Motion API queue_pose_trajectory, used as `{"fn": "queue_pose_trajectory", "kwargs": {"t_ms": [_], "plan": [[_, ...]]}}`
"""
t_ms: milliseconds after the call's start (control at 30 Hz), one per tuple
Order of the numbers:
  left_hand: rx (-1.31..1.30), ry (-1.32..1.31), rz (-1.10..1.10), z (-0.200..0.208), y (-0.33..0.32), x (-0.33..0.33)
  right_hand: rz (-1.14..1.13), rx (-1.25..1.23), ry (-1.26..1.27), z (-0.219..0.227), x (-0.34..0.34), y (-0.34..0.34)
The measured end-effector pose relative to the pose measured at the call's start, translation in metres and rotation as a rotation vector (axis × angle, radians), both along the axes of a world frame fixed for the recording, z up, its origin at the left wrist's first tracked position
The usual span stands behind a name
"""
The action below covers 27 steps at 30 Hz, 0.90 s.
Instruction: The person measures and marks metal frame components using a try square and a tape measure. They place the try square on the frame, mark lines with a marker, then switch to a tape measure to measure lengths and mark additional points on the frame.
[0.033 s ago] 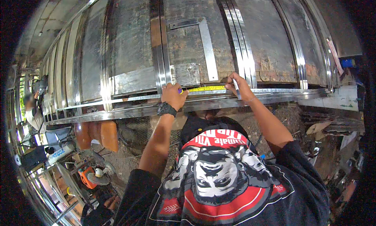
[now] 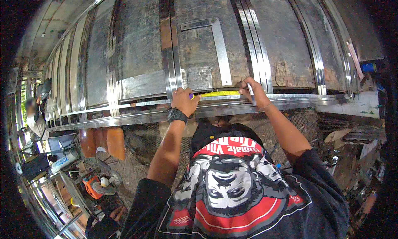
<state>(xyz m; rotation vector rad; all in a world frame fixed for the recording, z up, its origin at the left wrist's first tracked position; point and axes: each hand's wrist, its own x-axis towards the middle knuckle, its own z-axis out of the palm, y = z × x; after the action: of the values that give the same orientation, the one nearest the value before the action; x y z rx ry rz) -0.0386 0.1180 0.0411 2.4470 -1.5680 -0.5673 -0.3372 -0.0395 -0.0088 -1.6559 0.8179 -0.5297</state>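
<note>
Lying in front of the person: metal frame (image 2: 260, 69) with shiny crossbars, dark boards (image 2: 139, 44) visible between them. Co-worker (image 2: 36, 122) by the frame's far left end. Orange-brown object (image 2: 114, 143) just on the person's side of the frame's near rail. L-shaped steel square (image 2: 222, 56) flat on the boards, between two of the frame's crossbars. Hands: left hand (image 2: 182, 101) at the frame's near rail, fingers curled around the tape measure's body, mostly hidden; right hand (image 2: 256, 95) along the same rail, fingers bent, fingertips at the tape's other end, gripping a pen. Tape measure (image 2: 219, 93): yellow blade stretched between both hands along the frame's near rail. Pen (image 2: 251, 92): white, slanted, above that rail.
</note>
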Motion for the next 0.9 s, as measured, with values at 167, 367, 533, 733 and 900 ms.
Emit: {"fn": "queue_pose_trajectory", "kwargs": {"t_ms": [167,367,533,733,900], "plan": [[0.010,0.078,0.057,0.013,0.005,0.022,-0.066,-0.019,-0.038,0.015,0.023,0.010],[0.083,0.005,0.038,0.030,0.018,0.106,0.059,-0.073,-0.122,0.016,0.102,0.026],[0.108,0.009,0.005,0.002,0.050,0.166,0.097,-0.100,-0.091,0.002,0.151,0.050],[0.103,0.052,0.041,-0.003,0.061,0.164,-0.024,0.204,-0.114,-0.009,0.164,0.070],[0.070,0.067,0.011,-0.001,0.063,0.164,-0.043,0.136,-0.075,-0.015,0.160,0.073]]}}
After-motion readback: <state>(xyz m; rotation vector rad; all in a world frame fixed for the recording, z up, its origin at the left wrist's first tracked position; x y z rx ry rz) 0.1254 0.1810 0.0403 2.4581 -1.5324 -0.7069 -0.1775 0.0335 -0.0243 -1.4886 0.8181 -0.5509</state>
